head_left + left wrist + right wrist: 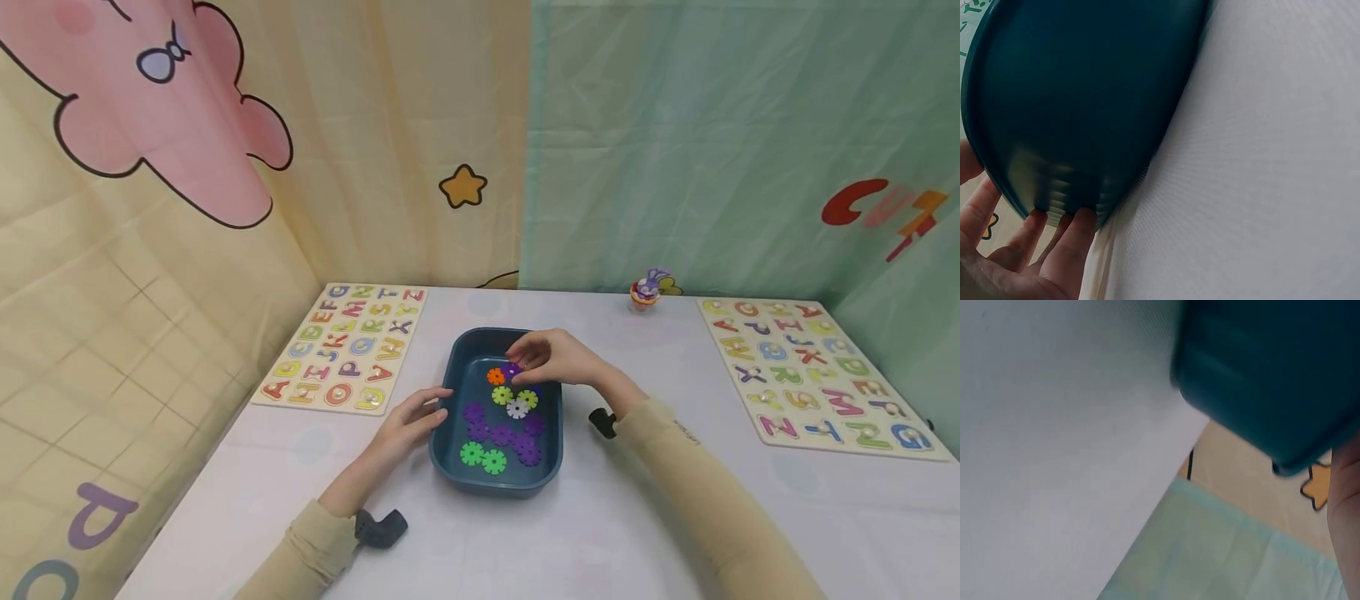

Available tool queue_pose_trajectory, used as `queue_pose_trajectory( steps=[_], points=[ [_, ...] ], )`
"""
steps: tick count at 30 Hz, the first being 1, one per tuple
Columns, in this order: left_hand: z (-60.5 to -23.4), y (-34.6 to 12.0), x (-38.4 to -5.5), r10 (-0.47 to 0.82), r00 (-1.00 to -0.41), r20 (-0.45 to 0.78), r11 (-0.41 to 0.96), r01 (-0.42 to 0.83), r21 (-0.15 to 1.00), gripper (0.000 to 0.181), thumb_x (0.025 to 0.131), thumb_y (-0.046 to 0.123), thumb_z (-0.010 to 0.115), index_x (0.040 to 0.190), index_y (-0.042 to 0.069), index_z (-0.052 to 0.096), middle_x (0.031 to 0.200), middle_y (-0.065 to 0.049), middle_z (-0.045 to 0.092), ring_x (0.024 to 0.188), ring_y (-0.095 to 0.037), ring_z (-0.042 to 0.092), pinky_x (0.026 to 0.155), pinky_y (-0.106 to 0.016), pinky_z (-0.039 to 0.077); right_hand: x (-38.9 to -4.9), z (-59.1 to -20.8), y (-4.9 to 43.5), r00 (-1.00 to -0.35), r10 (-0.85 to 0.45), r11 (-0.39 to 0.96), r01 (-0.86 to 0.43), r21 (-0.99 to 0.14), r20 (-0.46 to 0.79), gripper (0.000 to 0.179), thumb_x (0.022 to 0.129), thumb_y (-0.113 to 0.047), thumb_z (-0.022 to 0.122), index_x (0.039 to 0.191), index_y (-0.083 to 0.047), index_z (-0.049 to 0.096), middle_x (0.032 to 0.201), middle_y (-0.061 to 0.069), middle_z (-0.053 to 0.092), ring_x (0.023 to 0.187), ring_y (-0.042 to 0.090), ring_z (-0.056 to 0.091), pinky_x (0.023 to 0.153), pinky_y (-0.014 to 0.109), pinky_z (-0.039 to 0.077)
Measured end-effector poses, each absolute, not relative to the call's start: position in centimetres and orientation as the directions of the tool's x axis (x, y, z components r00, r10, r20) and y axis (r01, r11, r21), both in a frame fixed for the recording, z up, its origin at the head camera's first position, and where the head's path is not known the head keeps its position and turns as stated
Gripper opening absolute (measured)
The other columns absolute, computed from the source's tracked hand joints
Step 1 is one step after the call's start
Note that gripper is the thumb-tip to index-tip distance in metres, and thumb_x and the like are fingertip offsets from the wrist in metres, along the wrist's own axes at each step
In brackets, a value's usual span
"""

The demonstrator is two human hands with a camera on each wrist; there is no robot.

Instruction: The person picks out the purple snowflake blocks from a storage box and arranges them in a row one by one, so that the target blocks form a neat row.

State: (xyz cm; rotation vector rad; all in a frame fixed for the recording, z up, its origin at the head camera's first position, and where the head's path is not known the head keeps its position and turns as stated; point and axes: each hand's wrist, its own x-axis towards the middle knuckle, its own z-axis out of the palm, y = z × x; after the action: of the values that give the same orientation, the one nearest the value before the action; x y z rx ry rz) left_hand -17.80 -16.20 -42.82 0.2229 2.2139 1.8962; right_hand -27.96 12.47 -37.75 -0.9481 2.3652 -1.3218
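Observation:
A dark teal plastic bin (495,489) sits on the table, with flat notched toy discs inside. Several purple discs (501,434) lie around its middle, nearer me than a white disc (517,408) and two yellow-green discs (502,395). Two green discs (493,462) are at the near end, an orange disc (496,377) toward the far end. My left hand (411,421) touches the bin's left side, fingertips (1085,215) against its outer wall. Above the far right part, my right hand (558,358) has bent fingers beside a purple disc (513,372); I cannot tell whether it pinches it.
Alphabet puzzle boards lie on both sides, one left board (341,350) and one right board (817,375). A small purple-topped toy figure (645,292) stands at the back. Printed curtains (420,125) close off the table's far side.

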Motion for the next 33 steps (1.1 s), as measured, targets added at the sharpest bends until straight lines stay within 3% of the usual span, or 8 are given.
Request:
queue_pose_trajectory(
  steps=[14, 26, 33],
  points=[
    [-42.9, -16.3, -17.9, 0.263, -0.964, -0.05, 0.164, -0.006, 0.986, 0.043, 0.091, 0.028, 0.062, 0.131, 0.013, 0.053, 0.145, -0.006, 0.039, 0.133, -0.033, 0.035, 0.1, -0.052, 0.037, -25.3, -36.4, 17.6, -0.853, -0.505, 0.392, -0.361, -0.846, 0.13, 0.04, 0.077, -0.019, 0.079, 0.111, -0.003, 0.063, 0.106, 0.011, 0.065, 0.093, 0.024, 0.064, 0.08, 0.034, 0.054],
    [-42.8, -16.3, -17.9, 0.243, -0.968, -0.066, 0.182, -0.021, 0.983, 0.041, 0.09, 0.032, 0.063, 0.129, 0.021, 0.055, 0.145, -0.001, 0.039, 0.132, -0.029, 0.037, 0.1, -0.052, 0.038, -20.5, -37.2, 20.0, -0.867, -0.489, 0.492, -0.365, -0.791, 0.096, 0.04, 0.078, -0.023, 0.078, 0.109, -0.003, 0.064, 0.102, 0.005, 0.065, 0.096, 0.023, 0.061, 0.083, 0.042, 0.053],
    [-42.9, -16.3, -18.0, 0.253, -0.966, -0.06, 0.178, -0.015, 0.984, 0.043, 0.09, 0.03, 0.062, 0.13, 0.017, 0.054, 0.146, -0.005, 0.037, 0.133, -0.032, 0.036, 0.1, -0.052, 0.037, -18.0, -38.5, 20.3, -0.868, -0.49, 0.522, -0.364, -0.771, 0.078, 0.039, 0.077, -0.024, 0.078, 0.108, -0.004, 0.064, 0.101, 0.002, 0.065, 0.092, 0.019, 0.062, 0.08, 0.036, 0.054]
  ],
)
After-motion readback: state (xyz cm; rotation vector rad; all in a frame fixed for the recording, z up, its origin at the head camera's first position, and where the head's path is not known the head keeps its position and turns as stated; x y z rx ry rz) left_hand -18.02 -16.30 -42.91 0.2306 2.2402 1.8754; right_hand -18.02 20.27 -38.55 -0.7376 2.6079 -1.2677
